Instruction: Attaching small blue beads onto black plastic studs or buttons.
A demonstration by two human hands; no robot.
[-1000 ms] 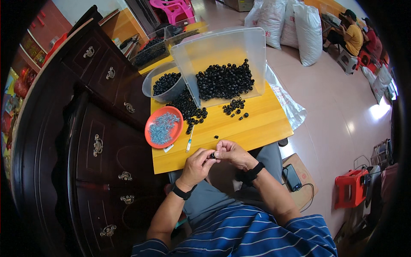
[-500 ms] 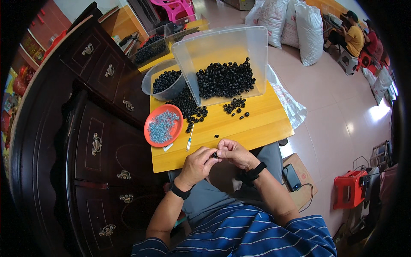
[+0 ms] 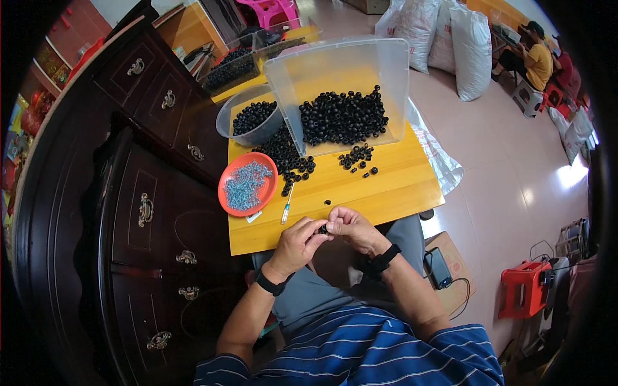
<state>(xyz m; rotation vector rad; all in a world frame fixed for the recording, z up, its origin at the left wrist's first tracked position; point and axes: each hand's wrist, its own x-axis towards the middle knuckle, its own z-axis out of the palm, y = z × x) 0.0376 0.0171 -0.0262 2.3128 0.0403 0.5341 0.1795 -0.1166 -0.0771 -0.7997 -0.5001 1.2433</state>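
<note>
My left hand (image 3: 297,245) and my right hand (image 3: 355,233) meet just off the near edge of the yellow table (image 3: 386,186). Pinched between the fingertips of both is a small black round plastic part (image 3: 323,229), mostly covered by fingers. One loose black piece (image 3: 327,202) lies on the table just beyond my hands. A small screwdriver (image 3: 286,207) with a pale blue handle rests left of it. Farther left is an orange-red plate (image 3: 223,201) of small silvery screws (image 3: 244,185).
A clear plastic bin (image 3: 400,83) lies tipped toward me, with black parts (image 3: 341,116) heaped inside and spilling out. Beside it sits a clear round tub (image 3: 225,122). Dark wooden drawers (image 3: 145,212) stand left. A phone (image 3: 439,267) lies on cardboard at right; two people sit far right.
The view has shifted slightly, so the table and bin appear a little to the right. My hands keep the same pinch on the black part with barely any movement.
</note>
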